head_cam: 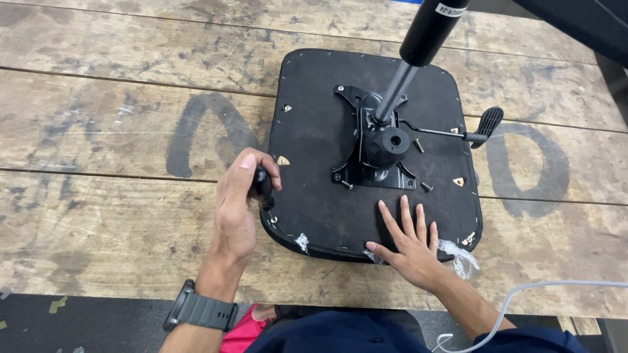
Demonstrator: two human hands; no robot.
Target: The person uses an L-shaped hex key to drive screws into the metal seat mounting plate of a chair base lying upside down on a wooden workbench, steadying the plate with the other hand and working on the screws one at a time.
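An upturned black seat base point(327, 196) lies mid-surface. Your left hand point(237, 202), at its nine o'clock edge, closes around a black tool handle point(262, 183); your right hand point(409, 245) presses flat, fingers spread, at five o'clock on the worn wooden surface point(98, 196).

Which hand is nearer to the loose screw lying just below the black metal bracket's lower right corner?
Right. The right hand lies flat just below that screw; the left hand grips a black handle at the seat's left edge.
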